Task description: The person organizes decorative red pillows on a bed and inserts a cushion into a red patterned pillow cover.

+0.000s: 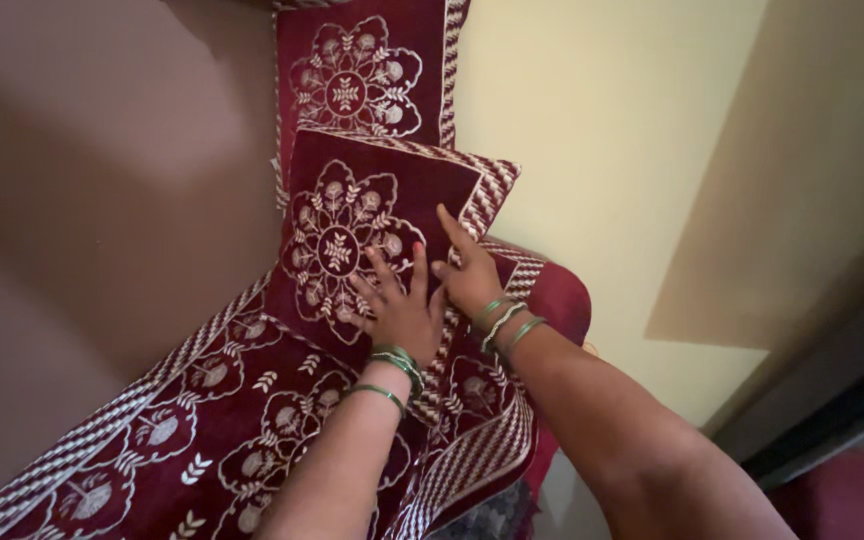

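Observation:
A maroon cushion (352,215) with a cream flower pattern and a striped border stands propped at the end of a sofa. My left hand (399,305) lies flat on its lower front, fingers spread. My right hand (469,275) presses against the cushion's right side, index finger stretched up along the striped edge. Both wrists carry green and white bangles. Neither hand grips anything.
A matching maroon embroidered cover (202,410) drapes the sofa seat and its back (362,70). The rounded sofa arm (562,295) sits just right of my hands. A cream wall (602,130) rises behind, with a dark frame (832,400) at the right.

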